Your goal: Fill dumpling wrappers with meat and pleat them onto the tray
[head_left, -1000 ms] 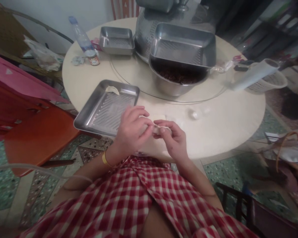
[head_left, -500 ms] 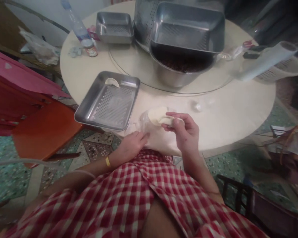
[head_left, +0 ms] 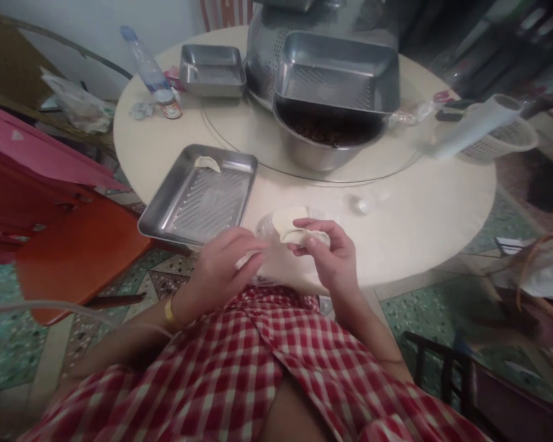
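Observation:
My right hand (head_left: 329,258) is closed on a folded pale dumpling (head_left: 306,236), held just above the near edge of the round cream table (head_left: 424,209). My left hand (head_left: 221,270) sits lower left of it, fingers curled on a small pale piece at the table edge; what that piece is I cannot make out. A stack of round dough wrappers (head_left: 283,218) in clear plastic lies on the table between the hands. A steel tray (head_left: 166,209) to the left holds one finished dumpling (head_left: 207,162) at its far edge.
A steel bowl of dark filling (head_left: 322,132) with a square steel pan (head_left: 336,77) on top stands at the table's centre, beside a colander (head_left: 262,61). Farther off are a smaller pan (head_left: 212,70), a water bottle (head_left: 142,61), a white basket (head_left: 507,144) and an orange chair (head_left: 74,252).
Both hands pinched the dumpling together a second ago. The left hand then dropped away to the table edge and has now risen again toward the right hand, which keeps the dumpling.

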A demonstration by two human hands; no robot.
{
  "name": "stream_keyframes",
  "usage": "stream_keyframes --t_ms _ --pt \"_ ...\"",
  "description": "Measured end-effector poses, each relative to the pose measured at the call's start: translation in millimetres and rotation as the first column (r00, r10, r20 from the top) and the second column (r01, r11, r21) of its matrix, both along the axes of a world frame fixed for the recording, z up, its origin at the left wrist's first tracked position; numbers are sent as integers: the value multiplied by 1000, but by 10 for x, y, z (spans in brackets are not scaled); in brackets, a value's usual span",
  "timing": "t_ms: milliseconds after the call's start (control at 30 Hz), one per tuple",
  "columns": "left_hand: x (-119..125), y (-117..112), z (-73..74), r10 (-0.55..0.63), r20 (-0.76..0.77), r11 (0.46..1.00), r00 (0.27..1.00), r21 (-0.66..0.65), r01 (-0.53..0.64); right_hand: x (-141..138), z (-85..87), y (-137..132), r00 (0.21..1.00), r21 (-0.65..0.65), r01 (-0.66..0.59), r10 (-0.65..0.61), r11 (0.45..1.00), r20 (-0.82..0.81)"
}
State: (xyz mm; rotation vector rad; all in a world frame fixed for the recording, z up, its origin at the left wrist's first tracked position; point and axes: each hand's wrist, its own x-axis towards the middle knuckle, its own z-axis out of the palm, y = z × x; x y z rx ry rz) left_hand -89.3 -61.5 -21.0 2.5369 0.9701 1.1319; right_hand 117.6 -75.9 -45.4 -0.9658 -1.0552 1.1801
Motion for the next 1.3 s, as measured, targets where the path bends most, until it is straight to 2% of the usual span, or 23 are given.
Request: stream_keyframes --t_ms 67,133,267,433,600,700,767,900,1067,1133,1300 --pt "124 48 107 6 36 999 999 34 -7 -26 8 -27 999 55 14 -16 998 33" --pt "225 90 140 40 11 998 999 54 -40 -41 18 -45 998 111 27 -33 993 58" --pt "303 127 103 86 -8 995 996 44 -86 -45 37 -46 993 159 26 -43 987 108" --pt "307 128 95 61 81 998 995 -1 -61 -44 50 -20 981 178 42 -74 983 179" --pt "331 143 78 -1 131 996 991 92 -11 -33 85 0 961 237 37 -100 971 257" --pt "331 146 47 -26 153 992 988 128 6 -25 87 -3 962 229 45 -105 972 254" --pt "317 143 42 -42 176 996 984 91 26 -21 76 -13 972 206 42 -88 978 218" --pt "261 157 76 -37 252 994 967 -90 61 -19 61 -35 982 177 29 -61 984 179" --pt "210 222 110 -44 232 962 972 -254 104 -25 62 -36 984 184 18 -50 983 168" --pt "206 234 120 -75 222 963 972 -236 128 -27 58 -32 982 198 14 -50 980 181" --pt "199 230 172 -156 141 984 978 -62 166 -44 50 -20 982 197 28 -63 980 176"
